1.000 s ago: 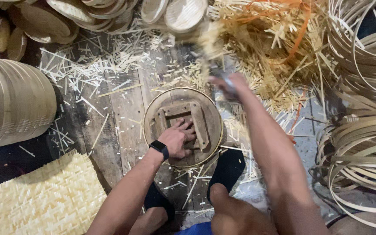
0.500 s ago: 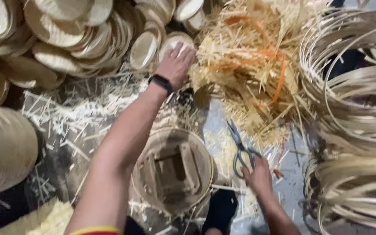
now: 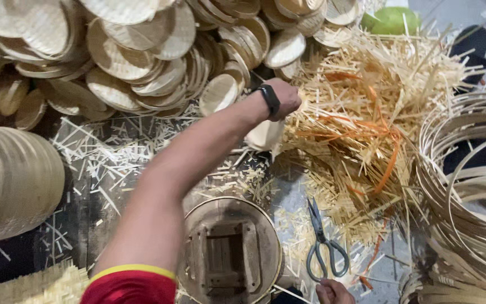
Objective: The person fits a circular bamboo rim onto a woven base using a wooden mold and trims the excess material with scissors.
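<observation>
Head view: the left hand is stretched far forward, wrist strapped with a black band; it sits at the near edge of the heap of woven discs and against the straw pile; its fingers are curled down and out of sight, so I cannot tell whether they pinch anything, though a pale disc lies just under the palm, tilted as if half lifted from the heap, touching or nearly so.

The right hand shows only at the bottom edge, knuckles up, fingers hidden; just ahead of it lie the scissors, blades shut and pointing away, handles towards the hand, probably laid there to be within quick reach.

Left of that hand, below the outstretched forearm, sits the round mould, a wooden frame inside a hoop, flat on the floor amid short offcuts; it stands apart from both hands.

Right of the straw, well apart from the left fingers, thin hoops are stacked loosely; to the far left stands a drum of nested rims.
</observation>
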